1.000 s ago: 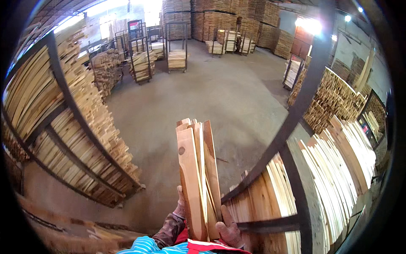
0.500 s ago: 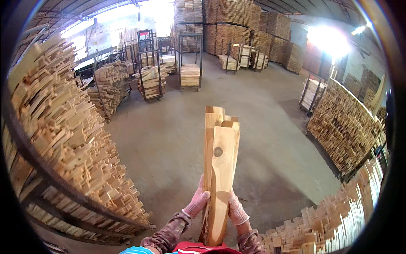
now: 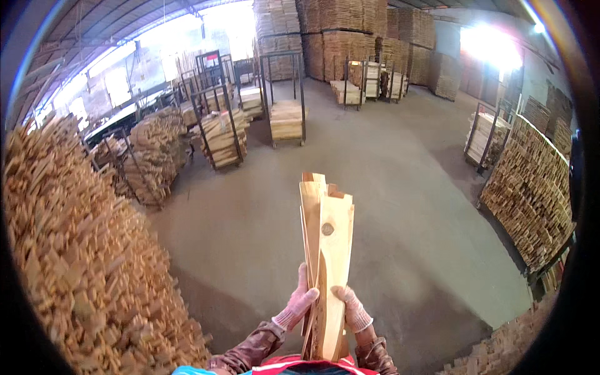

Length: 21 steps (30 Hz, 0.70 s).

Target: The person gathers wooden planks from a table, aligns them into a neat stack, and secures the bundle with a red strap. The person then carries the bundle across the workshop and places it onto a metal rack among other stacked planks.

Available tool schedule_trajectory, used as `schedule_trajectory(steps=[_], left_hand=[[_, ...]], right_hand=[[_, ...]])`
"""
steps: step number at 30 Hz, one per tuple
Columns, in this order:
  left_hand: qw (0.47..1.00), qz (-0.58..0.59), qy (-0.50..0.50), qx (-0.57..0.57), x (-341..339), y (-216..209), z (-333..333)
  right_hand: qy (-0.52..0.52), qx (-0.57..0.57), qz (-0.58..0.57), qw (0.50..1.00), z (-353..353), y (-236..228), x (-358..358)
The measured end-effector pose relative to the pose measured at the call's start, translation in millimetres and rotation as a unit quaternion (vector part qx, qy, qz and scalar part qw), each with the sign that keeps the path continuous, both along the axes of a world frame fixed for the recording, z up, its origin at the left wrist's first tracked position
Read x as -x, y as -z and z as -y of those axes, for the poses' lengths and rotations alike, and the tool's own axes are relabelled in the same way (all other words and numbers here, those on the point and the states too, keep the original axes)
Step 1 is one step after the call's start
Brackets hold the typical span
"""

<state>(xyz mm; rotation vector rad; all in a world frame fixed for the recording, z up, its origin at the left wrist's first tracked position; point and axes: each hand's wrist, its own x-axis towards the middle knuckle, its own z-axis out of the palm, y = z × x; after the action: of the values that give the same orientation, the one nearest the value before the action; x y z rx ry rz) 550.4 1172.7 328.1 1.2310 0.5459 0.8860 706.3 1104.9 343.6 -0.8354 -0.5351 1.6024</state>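
Both hands are closed around a bundle of boards [image 3: 325, 250], thin pale planks stacked face to face and held upright in front of the body. The left hand [image 3: 299, 301], in a light knit glove, grips the left edge of the stack low down; the right hand [image 3: 353, 307], gloved the same way, clasps the right edge at about the same height. The boards rise well above both hands, and their top ends are uneven — some stand higher than others. The front board shows a round dark knot [image 3: 327, 229] near its upper half.

To carry such a stack well, the grip probably wants to squeeze the boards together from both sides so none slips out, and the uneven tops suggest the ends could be squared up against something flat. Because most of the length sits above the hands, the bundle looks top-heavy — keeping it near vertical and close to the chest should steady it.

Around this, a great heap of short wood pieces [image 3: 81, 269] fills the left side, close by. Across the bare concrete floor [image 3: 400, 187] stand metal-framed carts [image 3: 284, 100] loaded with stacked boards, well apart from the hands, and a long rack of stacked timber [image 3: 531, 181] runs down the right.
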Motion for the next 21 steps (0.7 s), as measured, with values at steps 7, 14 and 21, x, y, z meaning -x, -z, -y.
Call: schedule_trajectory(steps=[7,14,21], left_hand=[[0.972,0.057,0.023,0.228,-0.4,-17.6,-182.0],[0.975,0.047,-0.088,0.200,-41.1,-19.9,-359.7],[0.949,0.201,0.003,0.243,-95.5,-77.6,-525.3]], right_hand=[[-0.012,-0.064,0.129,0.989,-185.8,-33.9,-4.6],[0.066,-0.029,0.030,0.997,-384.6,-15.1,-13.8],[0.076,-0.157,0.249,0.953,-542.7,-25.0,-60.1]])
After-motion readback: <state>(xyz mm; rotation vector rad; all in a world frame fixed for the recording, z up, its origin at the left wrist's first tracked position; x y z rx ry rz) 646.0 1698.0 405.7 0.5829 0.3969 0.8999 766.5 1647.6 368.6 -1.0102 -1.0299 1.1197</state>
